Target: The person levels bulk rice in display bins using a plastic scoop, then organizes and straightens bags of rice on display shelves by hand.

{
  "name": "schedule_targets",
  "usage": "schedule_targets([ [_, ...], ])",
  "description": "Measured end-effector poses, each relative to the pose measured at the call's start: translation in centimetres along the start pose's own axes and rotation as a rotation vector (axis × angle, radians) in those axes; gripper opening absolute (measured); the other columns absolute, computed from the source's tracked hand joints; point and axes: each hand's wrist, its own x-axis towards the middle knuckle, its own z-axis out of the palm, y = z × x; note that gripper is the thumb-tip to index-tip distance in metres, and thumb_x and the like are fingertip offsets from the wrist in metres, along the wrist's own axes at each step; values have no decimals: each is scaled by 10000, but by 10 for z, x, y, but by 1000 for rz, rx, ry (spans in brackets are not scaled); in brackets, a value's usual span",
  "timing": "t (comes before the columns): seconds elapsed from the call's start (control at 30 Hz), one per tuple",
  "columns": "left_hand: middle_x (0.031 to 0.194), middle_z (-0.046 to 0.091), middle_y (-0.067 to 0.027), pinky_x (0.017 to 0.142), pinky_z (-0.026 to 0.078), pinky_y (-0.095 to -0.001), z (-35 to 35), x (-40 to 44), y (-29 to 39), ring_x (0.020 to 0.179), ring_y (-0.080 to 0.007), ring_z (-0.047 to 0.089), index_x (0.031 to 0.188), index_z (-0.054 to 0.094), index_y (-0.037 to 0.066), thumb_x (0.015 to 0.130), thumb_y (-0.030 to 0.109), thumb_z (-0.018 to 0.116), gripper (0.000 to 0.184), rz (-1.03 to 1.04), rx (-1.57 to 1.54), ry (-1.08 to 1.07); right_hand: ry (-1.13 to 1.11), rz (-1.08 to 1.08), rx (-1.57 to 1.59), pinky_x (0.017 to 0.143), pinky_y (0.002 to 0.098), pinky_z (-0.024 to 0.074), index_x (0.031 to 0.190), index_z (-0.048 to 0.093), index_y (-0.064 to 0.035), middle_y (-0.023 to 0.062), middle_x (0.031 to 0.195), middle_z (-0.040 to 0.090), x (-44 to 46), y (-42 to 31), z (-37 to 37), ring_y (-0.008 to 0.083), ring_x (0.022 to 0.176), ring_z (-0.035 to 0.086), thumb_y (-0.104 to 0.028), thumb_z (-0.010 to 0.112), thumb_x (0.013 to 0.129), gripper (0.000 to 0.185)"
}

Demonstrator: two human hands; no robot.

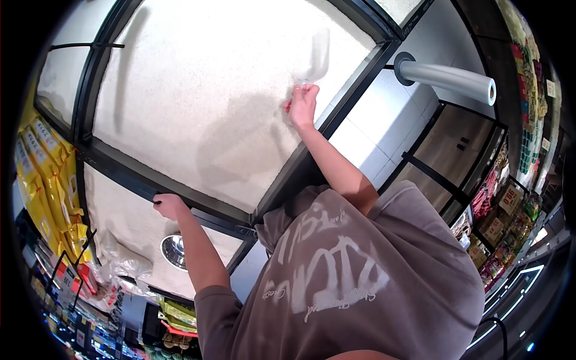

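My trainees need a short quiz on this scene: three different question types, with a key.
1. Which hand holds the clear scoop?
2. True or false: the left hand is on the black frame.
3. Choose one: toward which side of the picture is the plastic roll?
(a) left (b) right (c) bottom

Key: 1. The right hand. 2. True. 3. (b).

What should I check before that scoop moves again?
1. Clear scoop in the right hand: ok, held by its handle end.
2. White grainy fill within reach: ok, it lies beneath the scoop.
3. Scoop loaded: cannot tell, see-through plastic against white.
4. Left hand firmly gripping the black frame: cannot tell, the fingers are partly hidden.
5. Bag in hand: not ok, neither hand holds one.
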Motion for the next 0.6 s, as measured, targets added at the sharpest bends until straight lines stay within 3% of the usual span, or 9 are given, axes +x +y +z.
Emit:
schedule_targets([
  [0.07,1114,591,-211,864,441,-500,1,3,-1,994,-400,564,1124,533,21,901,424,266,532,1,9,-2,-30,4,0,455,336,431,936,302,-27,134,747,511,-3,1,4,185,458,525,-146,442,938,183],
  [0.17,1111,591,-213,867,439,-502,1,4,-1,996,-403,562,1124,532,16,901,423,267,534,5,3,2,241,95,-44,478,336,436,946,301,-30,129,770,506,-6,-1,-2,200,497,537,-162,450,943,199],
  [0.27,1116,589,-213,863,440,-503,0,1,-2,997,-402,562,1121,534,15,899,426,269,537,1,-1,6,276,53,20,480,328,436,949,299,-32,130,786,505,-7,1,-13,195,496,532,-157,446,946,193],
  [0.43,1126,586,-207,861,442,-499,6,11,-7,995,-398,563,1128,531,23,898,428,266,536,3,10,-4,20,-44,16,499,317,449,979,325,-15,147,830,515,5,-3,7,194,522,545,-155,448,945,189],
  [0.53,1123,588,-206,856,446,-497,4,9,-6,988,-397,567,1130,532,25,898,430,264,538,17,13,0,167,-206,-199,489,319,450,981,324,-11,149,828,515,31,22,13,193,541,554,-157,443,947,192],
  [0.6,1121,589,-205,853,447,-496,3,5,-2,987,-398,568,1132,532,27,898,430,265,538,6,8,-7,231,-158,-216,508,308,456,1006,330,-24,149,868,536,26,22,1,172,583,561,-171,436,956,189],
])
